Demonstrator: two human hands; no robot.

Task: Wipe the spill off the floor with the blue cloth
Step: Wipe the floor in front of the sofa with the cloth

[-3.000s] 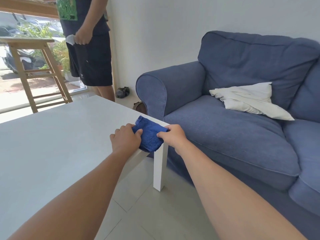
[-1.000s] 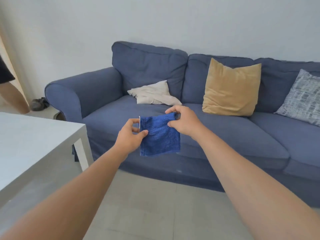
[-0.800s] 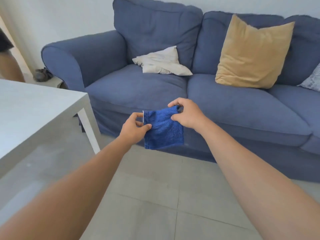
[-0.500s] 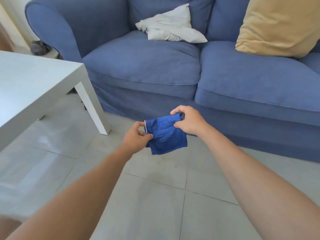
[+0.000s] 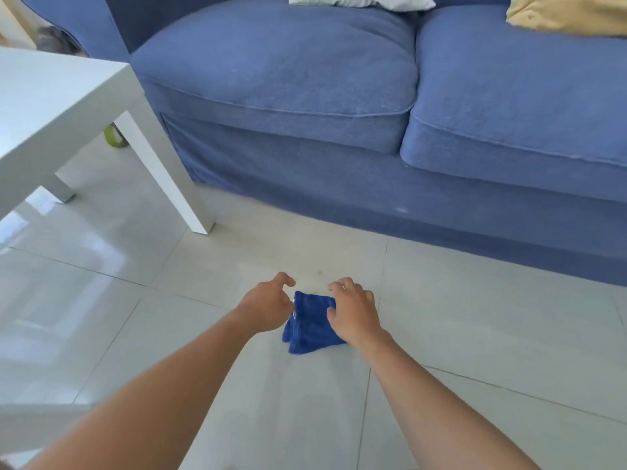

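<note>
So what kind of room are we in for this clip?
Most likely a home living room: a blue fabric sofa with loose cushions, a low white table beside it, and a glossy pale tiled floor where the blue cloth lies between the two hands.

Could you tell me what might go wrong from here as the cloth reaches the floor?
1. The blue cloth looks bunched and folded, so it may wipe only a narrow strip.
2. The faint yellowish spill lies just beyond the cloth, towards the sofa; a forward push could smear it that way.
3. The left hand and right hand have spread fingers, so the cloth could slip on the glossy floor.
</note>
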